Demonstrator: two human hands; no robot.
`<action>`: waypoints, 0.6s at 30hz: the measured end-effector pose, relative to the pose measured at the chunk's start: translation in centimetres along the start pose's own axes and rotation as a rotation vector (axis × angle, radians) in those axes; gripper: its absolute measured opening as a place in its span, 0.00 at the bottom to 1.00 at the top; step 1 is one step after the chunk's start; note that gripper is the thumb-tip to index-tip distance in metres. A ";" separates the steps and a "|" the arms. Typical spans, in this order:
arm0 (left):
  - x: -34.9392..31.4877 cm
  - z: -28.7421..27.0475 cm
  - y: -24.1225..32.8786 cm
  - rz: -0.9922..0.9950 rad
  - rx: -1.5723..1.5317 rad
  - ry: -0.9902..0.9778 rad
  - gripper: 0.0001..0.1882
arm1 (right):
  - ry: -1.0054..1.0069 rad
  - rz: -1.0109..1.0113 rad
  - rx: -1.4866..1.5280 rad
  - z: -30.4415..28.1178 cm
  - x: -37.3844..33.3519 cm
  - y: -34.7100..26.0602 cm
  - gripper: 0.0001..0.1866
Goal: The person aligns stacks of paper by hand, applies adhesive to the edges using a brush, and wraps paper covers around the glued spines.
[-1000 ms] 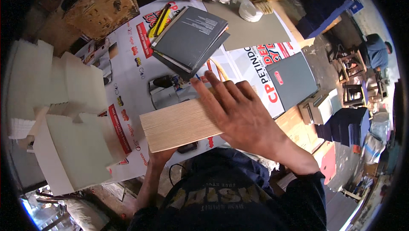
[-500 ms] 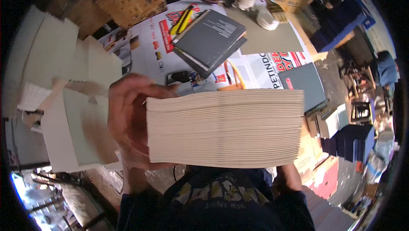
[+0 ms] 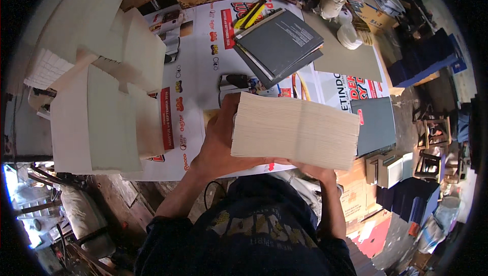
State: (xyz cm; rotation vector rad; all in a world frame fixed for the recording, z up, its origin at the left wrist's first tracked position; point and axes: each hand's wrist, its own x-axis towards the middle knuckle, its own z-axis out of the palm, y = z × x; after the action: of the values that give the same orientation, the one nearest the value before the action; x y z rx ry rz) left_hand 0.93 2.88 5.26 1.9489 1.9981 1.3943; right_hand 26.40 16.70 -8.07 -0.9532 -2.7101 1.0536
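Note:
Over the near side of the table I hold a thick cream stack of paper sheets [image 3: 297, 131], its layered edges facing up toward me. My left hand [image 3: 216, 141] is closed round the stack's left end. My right hand [image 3: 315, 170] grips it from below, near its lower right edge; most of those fingers are hidden beneath the paper. Beyond the stack lie dark grey hardcover books [image 3: 279, 44], one on another, with a yellow-and-black cutter knife [image 3: 250, 15] beside them.
Tall piles of cream paper [image 3: 114, 123] stand on the table's left. A printed sheet [image 3: 195, 72] covers the tabletop. A grey cover [image 3: 375, 123] lies at the right, and a white bowl [image 3: 348, 37] sits on grey board. Dark blue stacks [image 3: 409, 197] and cardboard boxes stand right.
The paper stack has dropped lower and farther from my head, and its sheets now look pressed tighter together. My right hand has come into view under its lower right edge.

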 end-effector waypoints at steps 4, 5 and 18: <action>1.1 -1.3 0.5 0.058 -0.081 0.008 0.45 | 0.181 -0.024 0.177 0.3 -1.6 2.8 0.29; 0.8 -1.5 0.7 0.087 -0.069 0.008 0.44 | 0.204 -0.028 0.172 -0.1 -1.9 2.7 0.29; -1.4 -0.7 -0.7 -0.201 -0.336 -0.106 0.45 | 0.281 -0.028 0.170 0.2 -3.0 2.4 0.32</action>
State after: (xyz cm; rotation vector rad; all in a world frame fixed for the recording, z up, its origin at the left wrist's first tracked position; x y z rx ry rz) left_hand 0.27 1.47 4.50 1.5978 1.7237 1.4328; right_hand 30.00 16.26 -9.30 -0.9518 -2.3613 1.0368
